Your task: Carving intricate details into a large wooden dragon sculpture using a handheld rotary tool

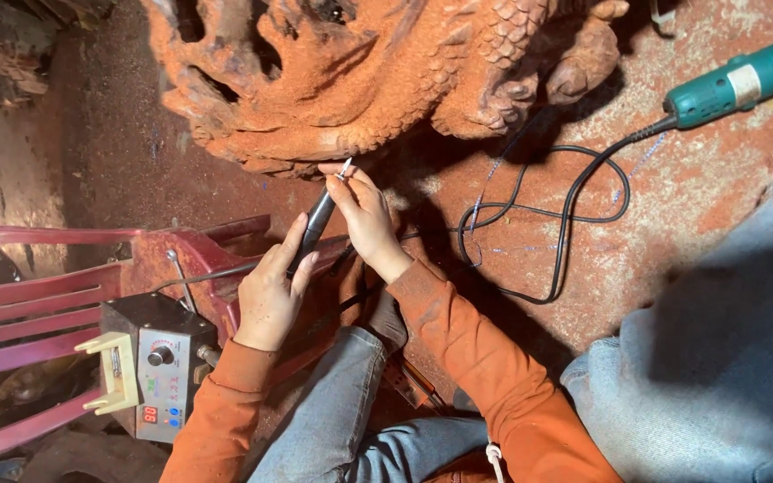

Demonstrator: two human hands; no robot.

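My left hand grips the dark handpiece of a rotary carving tool by its lower shaft. My right hand pinches the handpiece's metal tip between thumb and fingers. The tip sits just below the underside of a large reddish carved wood sculpture with scale patterns. Both my sleeves are orange, and the hands are dusted with red sawdust.
A grey control box with a knob and red display rests on a red plastic chair at left. A teal power tool lies top right, its black cable looped over the dusty floor. My jeans-clad legs fill the bottom.
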